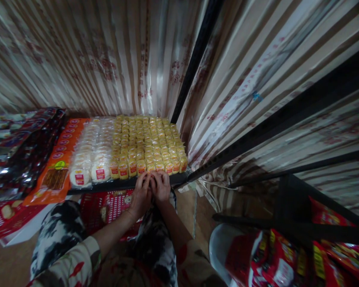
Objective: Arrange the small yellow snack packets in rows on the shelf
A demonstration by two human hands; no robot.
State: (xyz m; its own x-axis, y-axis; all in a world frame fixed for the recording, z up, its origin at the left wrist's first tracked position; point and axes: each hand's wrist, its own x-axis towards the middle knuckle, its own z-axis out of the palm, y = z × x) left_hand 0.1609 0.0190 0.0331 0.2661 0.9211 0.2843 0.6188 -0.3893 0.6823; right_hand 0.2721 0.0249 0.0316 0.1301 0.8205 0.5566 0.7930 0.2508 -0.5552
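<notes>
Rows of small yellow wrapped snacks [149, 143] with red labels stand packed together on a dark shelf [116, 185]. My left hand [141, 196] and my right hand [161, 188] meet at the front edge of these rows. The fingers of both are bent and drawn in, with their tips close together just in front of the yellow packs. Whatever is pinched between them is too small and dim to make out. To the left of the yellow rows stand two rows of white wrapped packs [100, 169], also with red labels.
Orange snack packets [55, 169] and dark shiny packets [42, 147] lie further left. Red baskets [116, 207] sit under the shelf. Black metal posts [194, 63] rise before a striped curtain [122, 52]. A white tub [219, 243] and red snack bags [283, 259] are at lower right.
</notes>
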